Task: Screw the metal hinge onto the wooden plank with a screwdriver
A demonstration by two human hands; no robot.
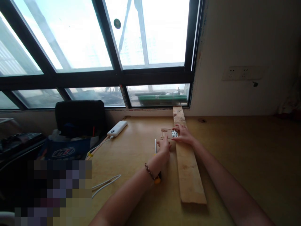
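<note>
A long wooden plank (189,169) lies lengthwise on the table. Beside its far half is a short wooden piece (166,133), level with my hands. My right hand (184,134) spans the plank, thumb and fingers gripping a small silvery metal plate with dark holes (174,133), hinge-like, at the joint between both woods. My left hand (164,146) is at the near edge of the short piece, its fingers bent together; whatever is between them is hidden. Under my left forearm lies a screwdriver (155,147), its shaft and orange-black handle end showing.
A white power bank (118,128) with a cable sits at the table's left edge. Another white cable (107,182) lies nearer. A black chair (80,117) and a blue bag (68,147) stand left of the table. The window (150,75) borders its far edge.
</note>
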